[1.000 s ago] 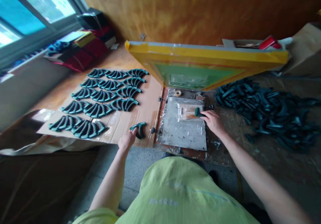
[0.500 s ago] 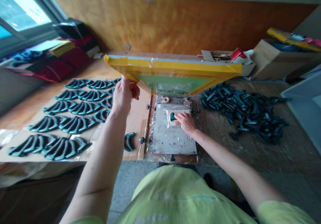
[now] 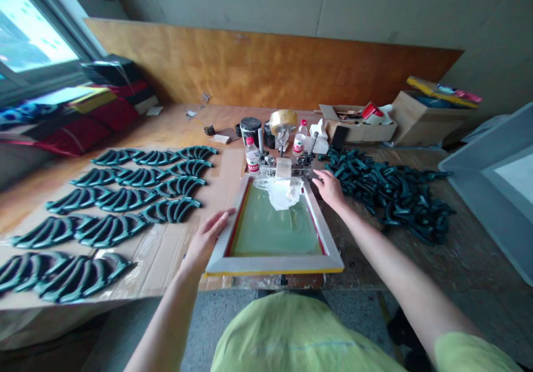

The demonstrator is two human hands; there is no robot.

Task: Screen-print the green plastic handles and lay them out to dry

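A screen-printing frame (image 3: 275,264) lies lowered flat in front of me, its greenish mesh (image 3: 270,233) facing up. White ink (image 3: 285,197) is smeared at the mesh's far end, just below a pale squeegee block (image 3: 283,169). Along the frame's left side rests my left hand (image 3: 208,239), fingers stretched out and not wrapped round anything. My right hand (image 3: 328,189) hovers by the far right corner of the frame, fingers loosely apart and holding nothing visible. The metal plate and the green part on it are hidden beneath the screen.
Rows of dark green curved handles (image 3: 112,227) cover cardboard at left. A heap of such handles (image 3: 387,189) lies at right beside a grey bin (image 3: 491,183). Behind the frame stand red-capped bottles (image 3: 252,155), a black tub (image 3: 250,130) and a tape roll (image 3: 283,121).
The raised screen frame has come down flat over the plate. My right hand has left the green part and moved to the frame's far right; my left hand has come down nearer me.
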